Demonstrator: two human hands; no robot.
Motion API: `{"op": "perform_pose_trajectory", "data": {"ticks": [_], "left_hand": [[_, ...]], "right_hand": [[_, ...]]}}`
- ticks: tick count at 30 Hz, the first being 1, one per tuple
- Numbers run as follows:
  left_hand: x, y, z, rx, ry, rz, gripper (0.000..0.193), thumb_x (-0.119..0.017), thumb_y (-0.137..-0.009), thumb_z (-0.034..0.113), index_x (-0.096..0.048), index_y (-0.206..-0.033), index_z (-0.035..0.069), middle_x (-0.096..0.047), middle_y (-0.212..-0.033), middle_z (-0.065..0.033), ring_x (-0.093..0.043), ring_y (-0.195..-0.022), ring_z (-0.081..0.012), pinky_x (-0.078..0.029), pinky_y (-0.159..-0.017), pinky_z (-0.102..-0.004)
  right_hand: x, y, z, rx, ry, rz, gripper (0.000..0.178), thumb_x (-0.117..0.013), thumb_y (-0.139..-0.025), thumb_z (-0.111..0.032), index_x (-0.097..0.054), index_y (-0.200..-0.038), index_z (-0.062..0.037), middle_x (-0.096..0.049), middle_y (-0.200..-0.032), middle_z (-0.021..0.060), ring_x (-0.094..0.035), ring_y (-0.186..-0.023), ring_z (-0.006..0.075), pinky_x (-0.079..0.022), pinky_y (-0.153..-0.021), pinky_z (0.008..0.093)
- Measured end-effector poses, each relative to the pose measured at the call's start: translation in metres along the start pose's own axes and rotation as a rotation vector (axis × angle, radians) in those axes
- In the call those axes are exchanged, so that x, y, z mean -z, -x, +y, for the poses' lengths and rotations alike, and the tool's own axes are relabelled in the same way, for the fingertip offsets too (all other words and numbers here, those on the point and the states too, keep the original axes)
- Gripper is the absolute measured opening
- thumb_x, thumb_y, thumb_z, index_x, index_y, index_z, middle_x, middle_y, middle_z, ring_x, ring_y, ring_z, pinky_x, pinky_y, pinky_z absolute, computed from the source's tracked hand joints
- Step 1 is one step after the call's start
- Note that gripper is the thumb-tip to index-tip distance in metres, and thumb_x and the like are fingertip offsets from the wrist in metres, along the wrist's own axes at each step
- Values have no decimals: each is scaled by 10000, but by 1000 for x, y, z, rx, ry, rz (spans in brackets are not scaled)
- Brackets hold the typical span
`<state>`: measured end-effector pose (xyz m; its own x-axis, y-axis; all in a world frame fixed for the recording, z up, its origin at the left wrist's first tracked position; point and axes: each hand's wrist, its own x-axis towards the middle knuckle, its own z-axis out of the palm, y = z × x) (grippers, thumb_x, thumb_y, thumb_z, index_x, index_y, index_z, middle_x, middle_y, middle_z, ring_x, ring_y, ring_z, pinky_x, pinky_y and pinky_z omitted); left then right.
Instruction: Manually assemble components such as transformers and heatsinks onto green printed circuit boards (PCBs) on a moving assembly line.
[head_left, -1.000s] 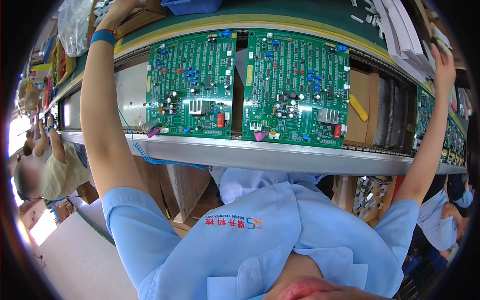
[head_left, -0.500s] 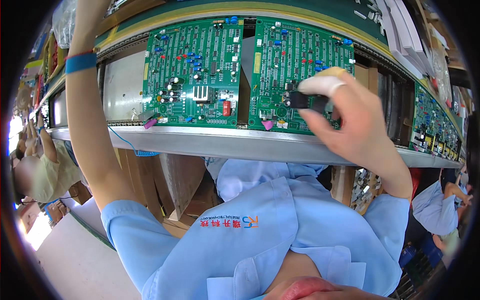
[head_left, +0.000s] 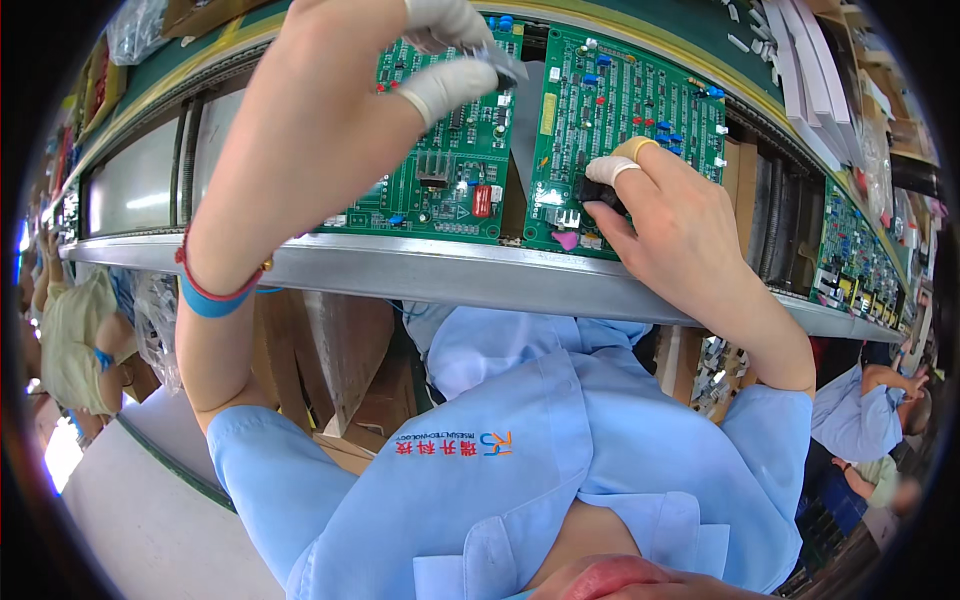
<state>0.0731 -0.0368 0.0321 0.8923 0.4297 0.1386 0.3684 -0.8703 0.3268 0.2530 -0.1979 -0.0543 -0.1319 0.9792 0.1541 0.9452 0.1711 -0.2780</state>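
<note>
My left hand (head_left: 340, 110), with white finger cots on thumb and finger, is raised over the left green circuit board (head_left: 468, 205). It pinches a small silver-and-black part (head_left: 503, 70) that hangs above the board's far right corner. My right hand (head_left: 680, 220), wearing a white and a yellow finger cot, pinches a black block-shaped component (head_left: 597, 190) at the near left part of the right green circuit board (head_left: 600, 120). Fingertips hide the block's underside, so I cannot tell whether it is seated. Beside it sits a pink piece (head_left: 566, 240) on the board's near edge.
A metal rail (head_left: 450, 265) runs along the conveyor's near side. Another populated circuit board (head_left: 860, 260) lies farther right. White strips (head_left: 810, 60) are stacked at the far right. Other people work at both sides, one in a yellowish top (head_left: 75, 335) at left.
My left hand has come back from beyond the far edge, carrying the silver-and-black part. My right hand has shifted slightly left with the black block. Both near boards sit farther right.
</note>
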Motion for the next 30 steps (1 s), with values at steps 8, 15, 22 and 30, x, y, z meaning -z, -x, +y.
{"op": "perform_pose_trajectory", "data": {"ticks": [8, 15, 22, 30], "left_hand": [[-74, 13, -1, -185, 102, 96, 182, -753, -715, 75, -671, -876, 90, -602, -986, -46, -570, -966, -245, -281, -1023, -464], [-92, 5, 9, -216, 32, -41, 196, -762, -692, 78, -686, -872, 99, -581, -936, -38, -577, -923, -245, -275, -1044, -496], [-87, 1, 21, -250, -39, -66, 192, -762, -684, 98, -685, -860, 119, -579, -942, -39, -579, -927, -245, -269, -1033, -493], [-86, -1, 27, -279, -133, -80, 194, -752, -667, 96, -678, -846, 107, -581, -953, -32, -583, -927, -247, -275, -1015, -481]], "right_hand": [[24, -2, 13, -4, -153, 189, 303, -743, -715, -90, -657, -1003, -49, -601, -893, 74, -615, -792, 256, -503, -631, 341], [23, 10, 29, -91, -268, 212, 347, -770, -698, -13, -686, -1033, -43, -663, -988, 88, -622, -783, 191, -474, -585, 252], [23, 14, 37, -112, -324, 212, 334, -764, -692, -1, -686, -1016, -26, -658, -984, 95, -631, -808, 202, -490, -625, 269], [26, 18, 40, -99, -313, 214, 320, -760, -681, 3, -682, -991, -13, -653, -976, 112, -636, -836, 249, -507, -727, 295]]}}
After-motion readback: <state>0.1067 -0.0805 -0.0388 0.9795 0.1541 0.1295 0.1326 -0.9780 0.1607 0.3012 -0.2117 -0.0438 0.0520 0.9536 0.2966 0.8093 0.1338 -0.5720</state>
